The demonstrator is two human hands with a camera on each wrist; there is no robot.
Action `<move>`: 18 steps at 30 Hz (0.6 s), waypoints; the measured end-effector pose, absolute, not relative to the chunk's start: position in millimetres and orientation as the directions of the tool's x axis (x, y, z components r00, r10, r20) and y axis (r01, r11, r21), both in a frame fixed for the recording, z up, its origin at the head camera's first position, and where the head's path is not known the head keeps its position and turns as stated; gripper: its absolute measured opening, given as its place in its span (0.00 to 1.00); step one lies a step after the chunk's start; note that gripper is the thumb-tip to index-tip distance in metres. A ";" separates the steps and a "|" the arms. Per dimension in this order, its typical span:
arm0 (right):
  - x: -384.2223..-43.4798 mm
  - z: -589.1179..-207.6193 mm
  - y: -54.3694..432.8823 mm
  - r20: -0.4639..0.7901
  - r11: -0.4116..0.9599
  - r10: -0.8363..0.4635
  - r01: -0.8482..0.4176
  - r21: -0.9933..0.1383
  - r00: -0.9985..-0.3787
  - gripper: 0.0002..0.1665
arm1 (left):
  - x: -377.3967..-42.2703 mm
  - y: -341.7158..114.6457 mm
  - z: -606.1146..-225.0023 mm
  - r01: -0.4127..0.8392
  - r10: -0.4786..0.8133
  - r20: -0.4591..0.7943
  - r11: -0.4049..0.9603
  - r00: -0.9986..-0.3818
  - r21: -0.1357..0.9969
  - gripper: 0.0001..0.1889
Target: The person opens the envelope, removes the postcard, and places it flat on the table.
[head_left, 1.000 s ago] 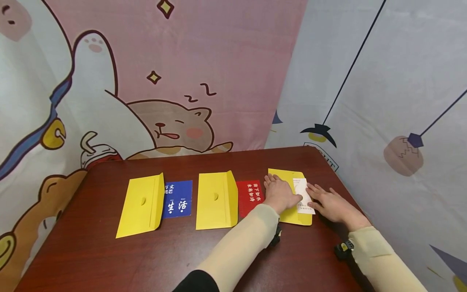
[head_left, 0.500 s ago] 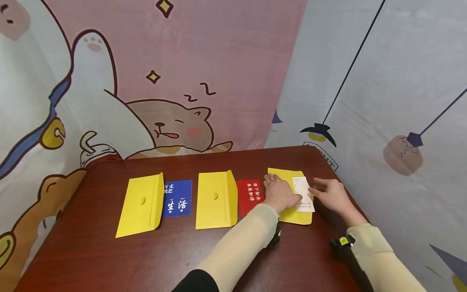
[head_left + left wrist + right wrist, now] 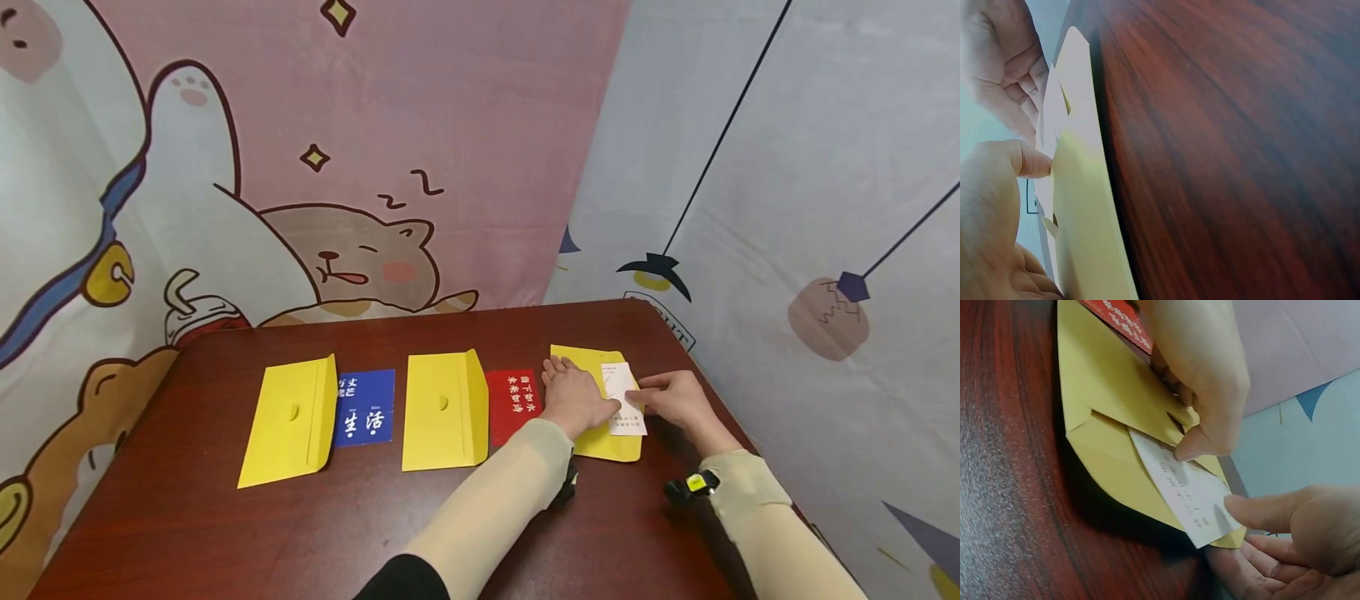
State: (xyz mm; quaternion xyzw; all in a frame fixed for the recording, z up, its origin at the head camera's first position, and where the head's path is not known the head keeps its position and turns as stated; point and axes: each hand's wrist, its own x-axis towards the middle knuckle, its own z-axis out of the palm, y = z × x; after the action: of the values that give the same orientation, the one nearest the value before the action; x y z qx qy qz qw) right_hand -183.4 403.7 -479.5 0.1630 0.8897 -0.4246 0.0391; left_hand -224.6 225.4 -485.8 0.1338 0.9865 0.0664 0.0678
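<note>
The right-hand yellow envelope (image 3: 603,448) lies with its flap unfolded to the right. From its opening a white printed card (image 3: 1175,487) sticks out over the flap, its inner end hidden. My left hand (image 3: 577,402) rests on this envelope with fingers extended, and its thumb (image 3: 1194,445) presses at the opening beside the card. My right hand (image 3: 678,404) pinches the card's outer edge, thumb on top. The fingers of that hand sit below the flap, so whether the flap is pinched too I cannot tell.
A red card (image 3: 514,404) lies just left of that envelope. Further left come another yellow envelope (image 3: 442,433), a blue card (image 3: 365,421) and a third yellow envelope (image 3: 281,442). All lie on the brown table (image 3: 300,533). A printed cloth (image 3: 487,167) hangs behind.
My right hand lifted from lying flat beside the card, drew its fingers together and came back to pinch the card's outer edge. My left hand has stayed in place.
</note>
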 end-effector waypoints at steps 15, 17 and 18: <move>-182.6 -479.4 405.3 -0.231 0.534 0.247 0.331 -0.778 -0.941 0.26 | -223.2 223.3 -486.2 0.268 0.287 -0.108 0.950 -0.952 0.163 0.56; -183.2 -479.8 405.4 -0.235 0.531 0.246 0.334 -0.779 -0.940 0.28 | -222.9 223.1 -486.5 0.268 0.287 -0.107 0.949 -0.952 0.166 0.56; -183.7 -480.1 405.0 -0.240 0.527 0.250 0.339 -0.779 -0.938 0.28 | -222.8 223.1 -486.6 0.267 0.287 -0.107 0.949 -0.952 0.168 0.56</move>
State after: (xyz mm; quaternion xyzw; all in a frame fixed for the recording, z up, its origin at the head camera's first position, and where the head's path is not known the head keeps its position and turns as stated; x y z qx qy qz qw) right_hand -183.7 405.0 -480.1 0.1689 0.8723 -0.4562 0.0492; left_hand -222.8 223.1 -486.6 0.1405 0.9850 0.0760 0.0650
